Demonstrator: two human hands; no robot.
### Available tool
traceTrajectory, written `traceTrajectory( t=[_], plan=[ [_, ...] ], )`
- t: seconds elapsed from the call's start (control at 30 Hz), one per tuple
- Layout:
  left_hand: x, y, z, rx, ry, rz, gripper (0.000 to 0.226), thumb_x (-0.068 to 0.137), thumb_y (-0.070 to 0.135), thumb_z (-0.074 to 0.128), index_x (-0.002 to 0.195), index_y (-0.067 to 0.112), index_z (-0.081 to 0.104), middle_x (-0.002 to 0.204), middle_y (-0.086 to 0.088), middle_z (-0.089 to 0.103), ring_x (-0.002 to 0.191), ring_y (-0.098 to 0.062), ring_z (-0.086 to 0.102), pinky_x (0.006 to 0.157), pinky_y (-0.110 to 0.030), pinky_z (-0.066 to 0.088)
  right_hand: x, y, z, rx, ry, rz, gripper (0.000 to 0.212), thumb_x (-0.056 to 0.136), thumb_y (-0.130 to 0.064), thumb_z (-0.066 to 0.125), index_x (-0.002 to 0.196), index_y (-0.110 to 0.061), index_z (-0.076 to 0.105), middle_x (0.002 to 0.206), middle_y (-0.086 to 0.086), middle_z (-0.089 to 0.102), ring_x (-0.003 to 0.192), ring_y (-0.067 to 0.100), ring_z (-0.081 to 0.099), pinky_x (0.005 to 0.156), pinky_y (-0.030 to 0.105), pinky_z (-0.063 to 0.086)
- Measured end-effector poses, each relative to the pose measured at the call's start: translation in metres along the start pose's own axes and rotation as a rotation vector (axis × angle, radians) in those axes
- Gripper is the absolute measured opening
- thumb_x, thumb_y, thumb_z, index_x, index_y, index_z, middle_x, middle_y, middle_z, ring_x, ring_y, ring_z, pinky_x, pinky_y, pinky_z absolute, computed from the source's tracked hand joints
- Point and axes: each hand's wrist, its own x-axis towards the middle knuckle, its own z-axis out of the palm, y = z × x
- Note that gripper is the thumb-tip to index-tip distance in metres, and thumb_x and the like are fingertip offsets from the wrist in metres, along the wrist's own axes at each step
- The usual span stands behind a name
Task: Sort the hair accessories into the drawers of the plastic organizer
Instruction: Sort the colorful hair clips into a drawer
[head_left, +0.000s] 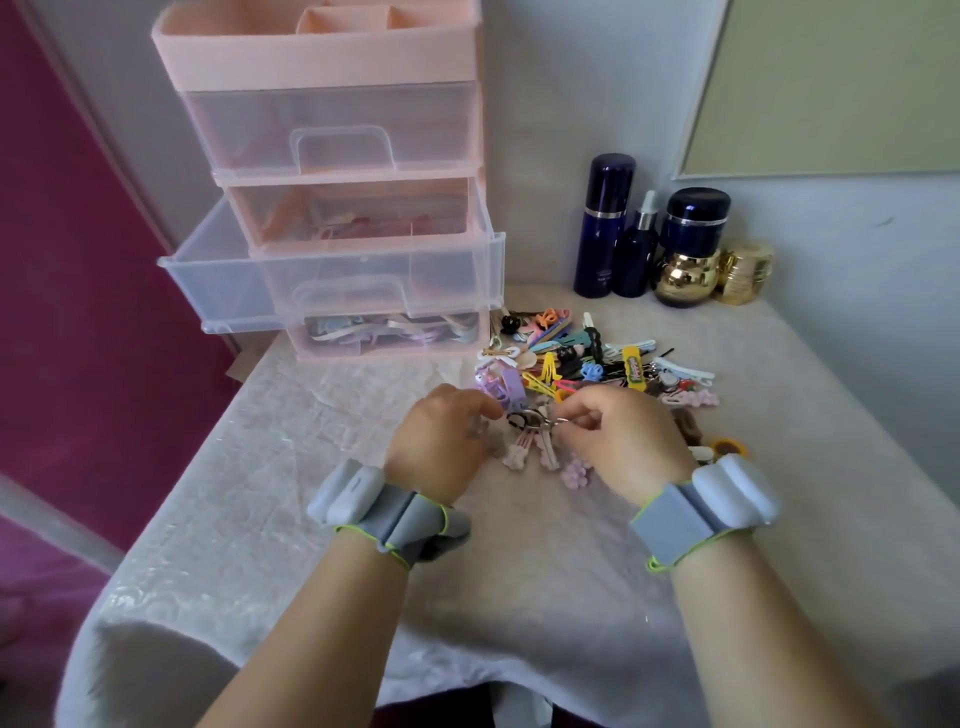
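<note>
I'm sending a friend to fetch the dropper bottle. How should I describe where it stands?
At the back of the table, against the wall, stands a cluster of cosmetics right of the pink organizer. The dropper bottle is dark blue, between the tall blue bottle and the blue jar. Only it has a white bulb top.

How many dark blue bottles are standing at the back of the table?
3, in a row by the wall: a tall bottle on the left, a dropper bottle in the middle, a squat bottle on the right behind the gold jars.

Open drawer (332, 270) overhangs; tablecloth (311, 493) before it seemingly bare.
</note>
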Motion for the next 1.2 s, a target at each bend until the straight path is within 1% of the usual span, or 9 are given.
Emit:
traceTrajectory(
  t=[0.1,0.2,0.4,0.53,0.63,0.7,0.77,0.93,1.2],
  plan=[
    [0.000,-0.004,-0.002,0.006,0.003,-0.020,0.032,0.078,0.019,0.069,0.109,0.021,0.066,0.098,-0.004,0.054,0.087,-0.017,0.051,0.069,-0.016,0.029,0.001,0.006,-0.001,0.027,0.059,0.006,0.008,0.083,-0.021,0.063,0.089,-0.023,0.068,0.065,-0.020,0.053,0.066,0.003,0.052,0.058,0.019,0.037],
    [-0.002,-0.005,-0.002,0.001,0.043,-0.038,0.030,0.080,0.016,0.066,0.110,0.020,0.066,0.091,-0.001,0.049,0.081,-0.012,0.047,0.067,-0.014,0.028,0.000,0.008,-0.003,0.062,0.133,0.013,0.004,0.082,-0.021,0.064,0.082,-0.025,0.066,0.063,-0.019,0.054,0.060,-0.003,0.050,0.051,0.007,0.036],
    [-0.002,-0.008,0.003,-0.135,0.081,-0.132,0.016,0.080,0.022,0.067,0.095,0.019,0.071,0.089,-0.002,0.057,0.066,-0.006,0.047,0.058,-0.015,0.030,-0.001,0.015,-0.010,0.211,0.259,0.039,0.017,0.079,-0.017,0.067,0.070,-0.030,0.062,0.060,-0.017,0.057,0.057,0.000,0.052,0.057,0.019,0.039],
    [0.000,-0.004,0.006,-0.530,0.069,-0.255,0.006,0.081,0.017,0.067,0.077,0.017,0.063,0.065,0.001,0.063,0.061,-0.014,0.056,0.066,-0.026,0.049,-0.001,0.018,-0.013,0.360,0.253,0.087,0.024,0.081,-0.013,0.065,0.068,-0.032,0.061,0.062,-0.010,0.061,0.061,0.012,0.061,0.062,0.028,0.049],
    [0.000,0.003,0.008,-0.950,0.034,-0.407,0.012,0.083,0.012,0.066,0.076,0.009,0.057,0.062,-0.005,0.065,0.062,-0.021,0.064,0.066,-0.032,0.056,-0.004,0.014,-0.012,0.522,0.201,0.102,0.018,0.084,-0.005,0.062,0.077,-0.021,0.065,0.064,-0.004,0.064,0.051,0.001,0.062,0.050,0.014,0.049],
    [0.001,0.009,0.008,-1.322,0.007,-0.534,0.013,0.085,0.011,0.062,0.080,0.004,0.053,0.064,-0.011,0.066,0.059,-0.022,0.068,0.055,-0.033,0.059,-0.006,0.010,-0.011,0.604,0.186,0.091,0.020,0.084,-0.001,0.060,0.078,-0.021,0.064,0.065,0.001,0.065,0.050,0.001,0.061,0.049,0.013,0.049],
    [0.000,0.014,0.008,-1.537,-0.054,-0.612,0.014,0.089,0.013,0.057,0.087,0.000,0.054,0.067,-0.014,0.069,0.057,-0.022,0.070,0.047,-0.026,0.056,-0.007,0.007,-0.010,0.650,0.188,0.074,0.022,0.084,-0.001,0.060,0.077,-0.022,0.063,0.065,0.002,0.065,0.053,0.004,0.063,0.050,0.015,0.051],
    [-0.002,0.015,0.007,-1.723,-0.103,-0.663,0.027,0.095,0.018,0.046,0.085,-0.004,0.059,0.068,-0.014,0.071,0.059,-0.025,0.070,0.052,-0.030,0.058,-0.009,0.000,-0.007,0.696,0.205,0.070,0.020,0.084,-0.004,0.062,0.076,-0.022,0.063,0.064,0.001,0.064,0.054,0.006,0.062,0.050,0.018,0.051],
    [-0.004,0.009,0.004,-1.816,-0.180,-0.687,0.043,0.096,0.032,0.038,0.113,-0.004,0.053,0.087,-0.023,0.067,0.072,-0.034,0.070,0.060,-0.039,0.059,-0.007,-0.018,0.005,0.724,0.245,0.083,0.017,0.080,-0.007,0.066,0.072,-0.021,0.061,0.059,-0.004,0.063,0.050,0.004,0.062,0.046,0.018,0.048]
  ],
)
